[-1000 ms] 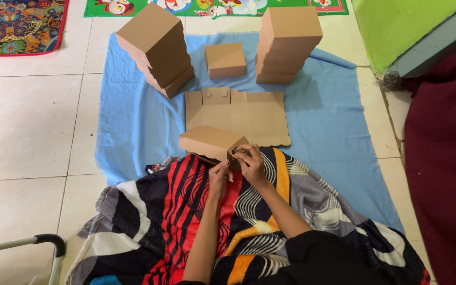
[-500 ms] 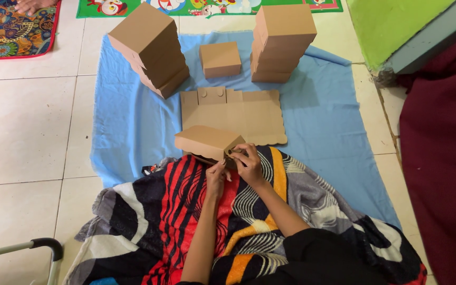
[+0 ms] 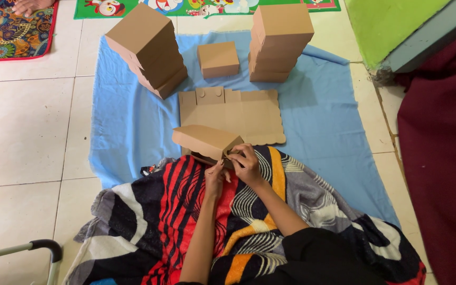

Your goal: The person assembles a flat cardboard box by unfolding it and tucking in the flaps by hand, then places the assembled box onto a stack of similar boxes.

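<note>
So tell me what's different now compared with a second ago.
Very little. Both hands, left hand and right hand, stay pinched on the near end of the half-folded box, which has barely shifted. The flat cardboard sheet, the single box and the two box stacks on the blue cloth lie unmoved.

Brown cardboard box (image 3: 205,141), half-folded, tilted, end flap open, held above striped blanket, near flat cardboard sheet.

The person wears a black garment with short sleeves, both forearms bare, and no rings or bracelets visible.
</note>
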